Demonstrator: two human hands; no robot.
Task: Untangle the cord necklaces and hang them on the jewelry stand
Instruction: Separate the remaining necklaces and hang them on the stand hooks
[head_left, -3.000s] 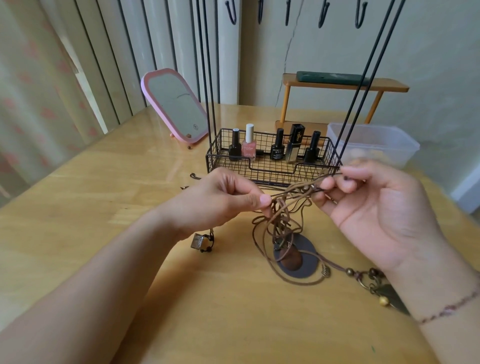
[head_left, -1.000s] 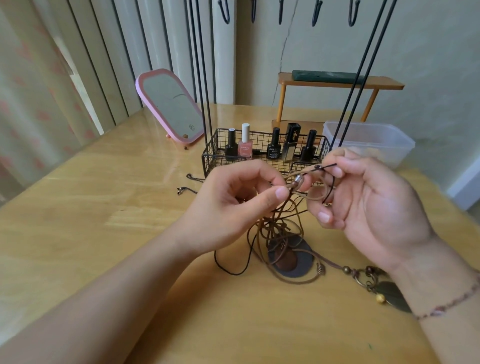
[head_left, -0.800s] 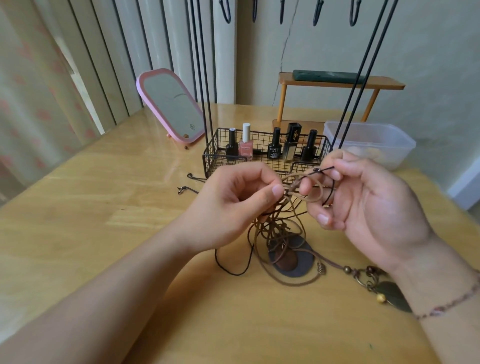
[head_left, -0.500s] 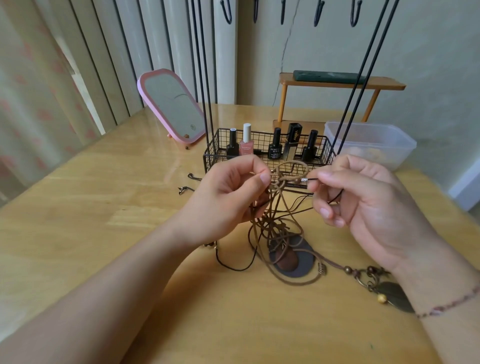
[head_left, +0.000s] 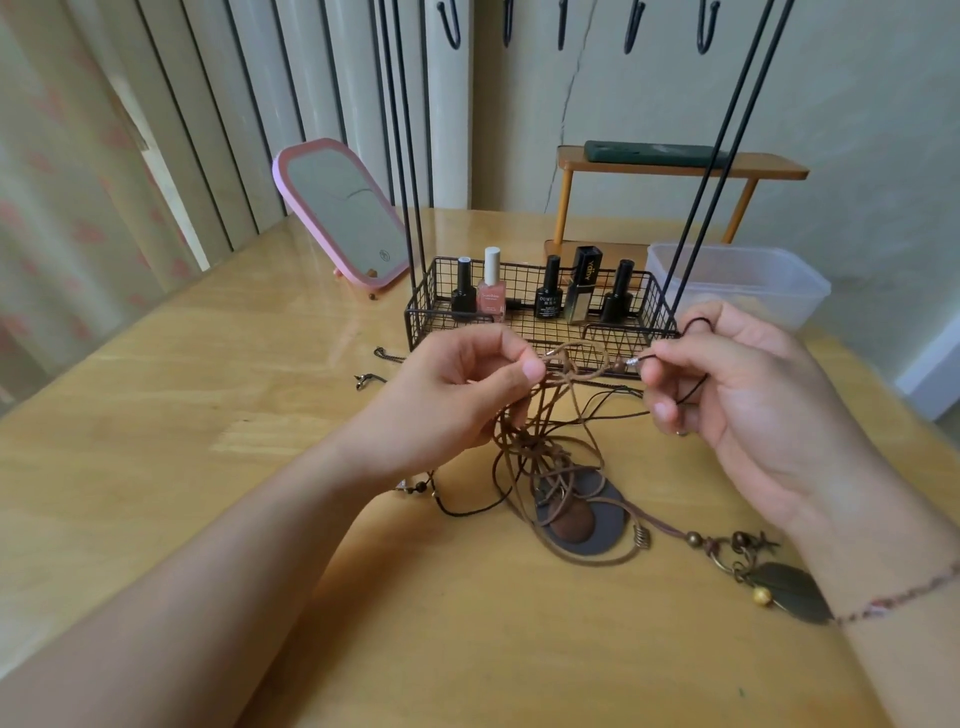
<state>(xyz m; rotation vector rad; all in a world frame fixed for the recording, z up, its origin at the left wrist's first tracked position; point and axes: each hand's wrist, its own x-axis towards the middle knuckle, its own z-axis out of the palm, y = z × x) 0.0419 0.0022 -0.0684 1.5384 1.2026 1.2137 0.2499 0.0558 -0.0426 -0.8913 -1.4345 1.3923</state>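
Observation:
A tangle of brown and black cord necklaces (head_left: 540, 441) hangs between my hands above the wooden table. My left hand (head_left: 457, 395) pinches a brown loop at the top of the tangle. My right hand (head_left: 737, 395) pinches a thin black cord with a small metal end, and that cord loops over its index finger. A round dark pendant (head_left: 576, 519) lies on the table under the tangle. A bronze leaf pendant (head_left: 789, 592) lies by my right wrist. The black wire jewelry stand (head_left: 696, 156) rises just behind my hands, its hooks (head_left: 561, 26) at the top edge.
The stand's wire basket (head_left: 426, 306) holds several nail polish bottles (head_left: 491, 291). A pink mirror (head_left: 343, 213) leans at the back left. A clear plastic box (head_left: 748, 280) and a small wooden shelf (head_left: 675, 166) sit at the back right. Two small black clasp pieces (head_left: 371, 379) lie left of the basket.
My hands have drawn apart, the right one pulling the black cord's metal end to the right out of the brown loop, while the left keeps hold of the loop.

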